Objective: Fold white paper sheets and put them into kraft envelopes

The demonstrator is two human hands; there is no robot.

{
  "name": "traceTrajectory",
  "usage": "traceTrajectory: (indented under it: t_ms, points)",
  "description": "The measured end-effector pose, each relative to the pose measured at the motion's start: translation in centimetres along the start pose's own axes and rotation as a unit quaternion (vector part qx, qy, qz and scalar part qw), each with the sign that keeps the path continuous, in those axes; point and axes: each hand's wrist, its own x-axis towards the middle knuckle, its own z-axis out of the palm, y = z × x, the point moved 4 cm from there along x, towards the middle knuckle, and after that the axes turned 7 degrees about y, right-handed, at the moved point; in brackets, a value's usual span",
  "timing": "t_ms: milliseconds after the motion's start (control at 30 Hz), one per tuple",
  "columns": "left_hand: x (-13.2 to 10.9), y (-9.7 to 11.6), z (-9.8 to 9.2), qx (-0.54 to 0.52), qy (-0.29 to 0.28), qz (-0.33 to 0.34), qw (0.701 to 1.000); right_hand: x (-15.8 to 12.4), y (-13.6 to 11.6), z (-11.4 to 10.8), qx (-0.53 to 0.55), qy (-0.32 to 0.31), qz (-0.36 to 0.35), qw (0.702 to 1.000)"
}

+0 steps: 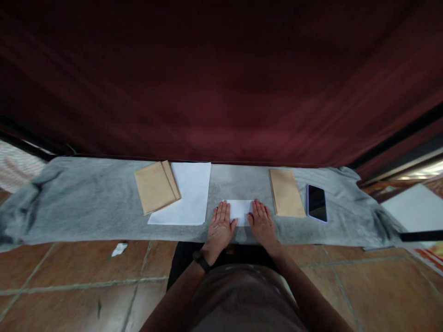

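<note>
A small white piece of paper (241, 211), which looks folded, lies on the grey cloth in front of me. My left hand (220, 223) rests flat on its left end, fingers stretched out. On the right end, my right hand (262, 222) lies flat too, its thumb pointing inward. Both palms hide the paper's ends. Left of my hands is a stack of white paper sheets (192, 198), with brown envelopes (155, 186) overlapping its left side. More brown envelopes (287, 192) sit to the right of my right hand.
A phone (317, 203) with a dark screen lies beyond the right envelopes. Grey cloth (90, 198) covers the narrow bench or table. Behind it rises a dark red surface (214, 106). A crumpled white scrap (119, 249) is on the tiled floor (86, 272).
</note>
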Motion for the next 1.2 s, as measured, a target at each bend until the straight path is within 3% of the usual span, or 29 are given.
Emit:
traceTrajectory:
  t_ms: [267, 467, 833, 1200]
  points:
    - [0.2, 0.5, 0.0, 0.010, -0.004, -0.001, 1.000, 0.4, -2.9, 0.1, 0.029, -0.064, -0.041, 0.997]
    - [-1.4, 1.1, -1.0, -0.012, -0.025, 0.074, 0.997, 0.1, -2.8, 0.3, 0.029, -0.046, -0.036, 0.998]
    - [-2.5, 0.6, -1.2, -0.007, -0.034, 0.074, 0.997, 0.0, -2.8, 0.0, 0.019, -0.025, -0.035, 0.999]
    - [-3.2, 1.1, -2.2, -0.042, -0.078, 0.143, 0.986, 0.0, -2.5, 0.1, 0.041, -0.020, -0.040, 0.998]
